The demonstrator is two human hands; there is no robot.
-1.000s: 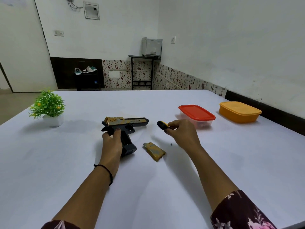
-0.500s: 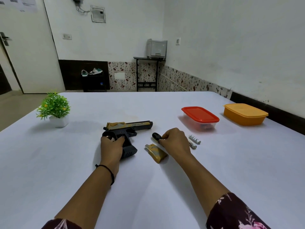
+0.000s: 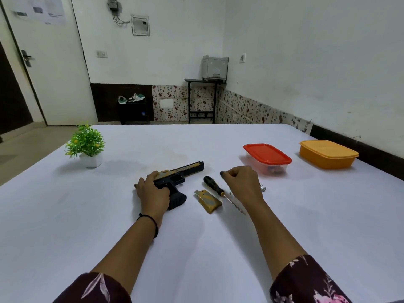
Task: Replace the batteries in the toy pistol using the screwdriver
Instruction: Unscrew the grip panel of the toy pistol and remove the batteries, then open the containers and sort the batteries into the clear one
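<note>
So here's where we're at: the toy pistol (image 3: 182, 171) lies on its side in the middle of the worktop (image 3: 196, 248), barrel pointing away and to the right. Our left hand (image 3: 153, 190) is draped over its back end with the fingers curled round the top, pinning it flat, which makes sense if we don't want it sliding around while the grip gets worked on. The gold battery cover (image 3: 207, 201) is already off and sits just beside the grip, so we'd say the opening-up part is done. The screwdriver (image 3: 211, 183) lies loose on the worktop between the cover and our right hand (image 3: 242, 182), with its tip pointing back toward us, close enough to grab again once the cover goes back on. The right hand hovers just past the handle with its fingers curled in, and we honestly can't tell if it's pinching something tiny or nothing at all. Something that looks like a battery (image 3: 263, 188) pokes out from behind that hand, near the red-lidded box (image 3: 267, 157), so we're guessing the battery swap is the step we're in. The orange box (image 3: 328, 154) and the potted plant (image 3: 86, 145) sit well apart from all this.
</note>
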